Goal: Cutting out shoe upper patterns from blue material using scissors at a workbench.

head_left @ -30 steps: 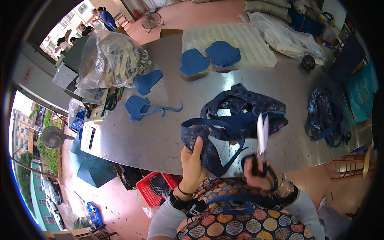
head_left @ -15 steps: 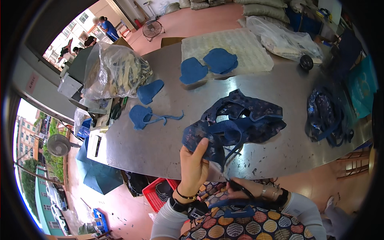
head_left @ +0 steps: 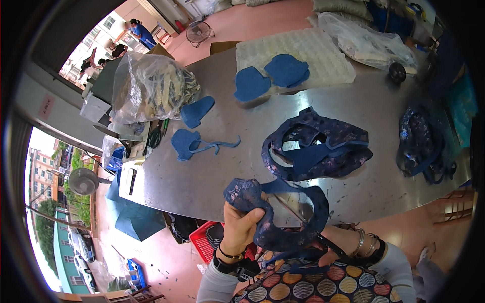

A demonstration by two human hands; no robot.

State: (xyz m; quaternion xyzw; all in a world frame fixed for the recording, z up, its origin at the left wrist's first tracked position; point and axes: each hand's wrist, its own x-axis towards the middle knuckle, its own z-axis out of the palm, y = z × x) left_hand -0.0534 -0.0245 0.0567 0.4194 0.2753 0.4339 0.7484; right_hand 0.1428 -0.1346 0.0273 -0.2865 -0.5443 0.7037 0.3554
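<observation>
My left hand pinches a curved dark blue patterned fabric piece with a plain blue edge, lifted over the near table edge. My right hand, partly hidden by the cloth, is closed on black-handled scissors; their metal blades extend up and left inside the fabric's loop. Beyond lies a bundle of the same patterned fabric, and another dark bundle rests at the right. A plain blue piece with a narrow strip lies to the left.
On the metal table are more blue pieces, a pale sheet, a clear bag of scraps and dark-handled tools. A red basket and a blue-green umbrella are below the left edge.
The patterned piece in my left hand has come away from the bundle and toward me. My right hand has risen with the scissors, whose blades now show at the fabric.
</observation>
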